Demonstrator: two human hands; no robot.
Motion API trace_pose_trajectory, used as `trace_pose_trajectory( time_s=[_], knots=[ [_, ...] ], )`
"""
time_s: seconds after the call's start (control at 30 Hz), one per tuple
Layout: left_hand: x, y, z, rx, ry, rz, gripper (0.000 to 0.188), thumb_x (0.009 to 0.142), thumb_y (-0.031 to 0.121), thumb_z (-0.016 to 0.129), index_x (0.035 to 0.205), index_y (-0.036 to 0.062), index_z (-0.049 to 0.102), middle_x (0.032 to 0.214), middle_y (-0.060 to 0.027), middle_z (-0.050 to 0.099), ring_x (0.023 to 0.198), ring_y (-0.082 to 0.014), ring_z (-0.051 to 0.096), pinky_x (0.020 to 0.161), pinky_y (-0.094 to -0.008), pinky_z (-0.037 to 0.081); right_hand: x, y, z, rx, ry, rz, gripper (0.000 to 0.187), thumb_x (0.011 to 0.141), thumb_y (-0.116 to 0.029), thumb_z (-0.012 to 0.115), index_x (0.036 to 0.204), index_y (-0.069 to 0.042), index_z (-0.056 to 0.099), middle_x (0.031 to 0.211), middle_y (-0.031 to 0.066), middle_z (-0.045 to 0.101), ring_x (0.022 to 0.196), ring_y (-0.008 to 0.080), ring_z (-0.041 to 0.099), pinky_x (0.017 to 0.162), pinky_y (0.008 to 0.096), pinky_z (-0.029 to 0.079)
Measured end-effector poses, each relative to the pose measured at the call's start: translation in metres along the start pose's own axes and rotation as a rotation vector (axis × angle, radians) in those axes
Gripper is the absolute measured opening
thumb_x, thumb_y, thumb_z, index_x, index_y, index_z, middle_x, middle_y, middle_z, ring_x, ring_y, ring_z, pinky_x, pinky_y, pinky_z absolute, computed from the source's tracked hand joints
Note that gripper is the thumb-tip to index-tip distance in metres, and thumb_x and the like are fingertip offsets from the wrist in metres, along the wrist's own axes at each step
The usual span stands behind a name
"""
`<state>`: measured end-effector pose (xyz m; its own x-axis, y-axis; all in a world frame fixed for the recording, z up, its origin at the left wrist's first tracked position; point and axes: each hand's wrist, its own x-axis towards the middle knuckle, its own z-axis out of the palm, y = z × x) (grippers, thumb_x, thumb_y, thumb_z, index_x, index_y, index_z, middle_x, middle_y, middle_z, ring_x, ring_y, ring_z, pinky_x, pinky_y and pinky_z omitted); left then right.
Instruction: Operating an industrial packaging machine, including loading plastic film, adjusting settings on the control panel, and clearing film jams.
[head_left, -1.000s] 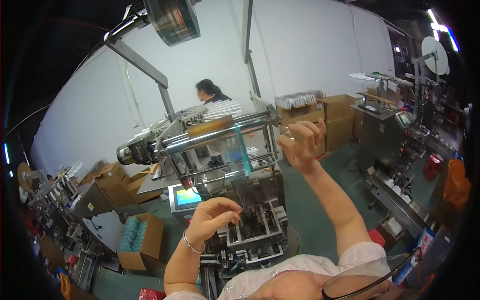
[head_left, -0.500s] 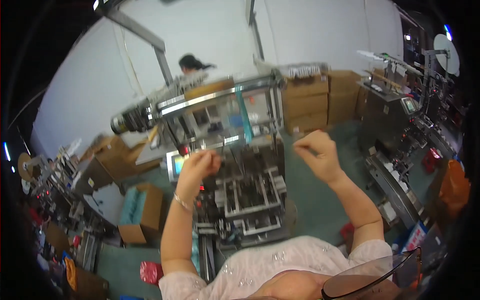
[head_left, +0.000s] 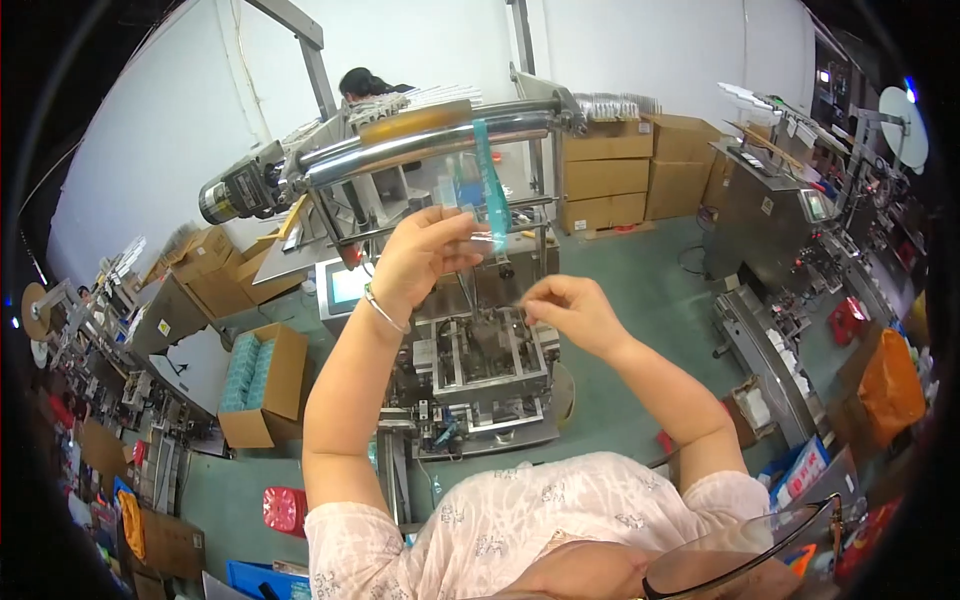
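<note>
My left hand [head_left: 430, 252], with a bracelet [head_left: 385, 310] at the wrist, is raised over the machine [head_left: 495, 375]. Its fingers are partly stretched and apart, and the tips are close to the lower part of a teal film strip [head_left: 490, 185]. Whether they touch the strip, I cannot tell. That strip hangs from a shiny metal roller [head_left: 430, 146] at the top of the machine. Lower and to the right, my right hand [head_left: 580, 312] is above the machine's right side. Its thumb and forefinger are pinched together; anything between them is too small to make out.
A lit screen [head_left: 347, 285] stands left of my left hand. An open carton [head_left: 285, 385] of teal packs is on the floor at left, near a red stool [head_left: 285, 510]. Stacked cartons [head_left: 607, 180] line the wall. Another machine [head_left: 765, 210] stands at right. A person [head_left: 365, 84] is behind the roller.
My left hand has moved up and right to the teal strip, and its fingers have spread. My right hand has come left and slightly down, over the machine. The view has shifted a little.
</note>
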<state>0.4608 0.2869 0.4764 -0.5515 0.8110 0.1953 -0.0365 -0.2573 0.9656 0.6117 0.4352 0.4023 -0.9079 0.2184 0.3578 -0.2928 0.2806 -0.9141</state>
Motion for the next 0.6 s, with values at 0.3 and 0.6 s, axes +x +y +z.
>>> trace_pose_trajectory(
  time_s=[0.3,0.6],
  knots=[
    [0.006,0.021,-0.008,0.051,-0.257,-0.055,0.023,0.077,0.015,0.058,0.092,-0.0026,0.057,0.098,-0.0172,0.058,0.089,-0.0207,0.057,0.080,-0.0301,0.043,0.038,-0.009,0.020,0.357,0.097,0.038,0.012,0.081,-0.014,0.055,0.083,-0.003,0.056,0.073,0.0038,0.059,0.062,0.0063,0.051,0.056,0.0188,0.040],
    [0.001,0.030,-0.015,0.348,-0.133,-0.007,0.012,0.074,0.013,0.060,0.079,0.0031,0.056,0.094,-0.0138,0.058,0.083,-0.0145,0.055,0.073,-0.0248,0.043,0.047,-0.018,0.029,0.383,0.157,-0.041,0.012,0.081,-0.015,0.055,0.083,-0.003,0.056,0.069,0.0025,0.059,0.059,0.0046,0.050,0.052,0.0168,0.037]
  ],
)
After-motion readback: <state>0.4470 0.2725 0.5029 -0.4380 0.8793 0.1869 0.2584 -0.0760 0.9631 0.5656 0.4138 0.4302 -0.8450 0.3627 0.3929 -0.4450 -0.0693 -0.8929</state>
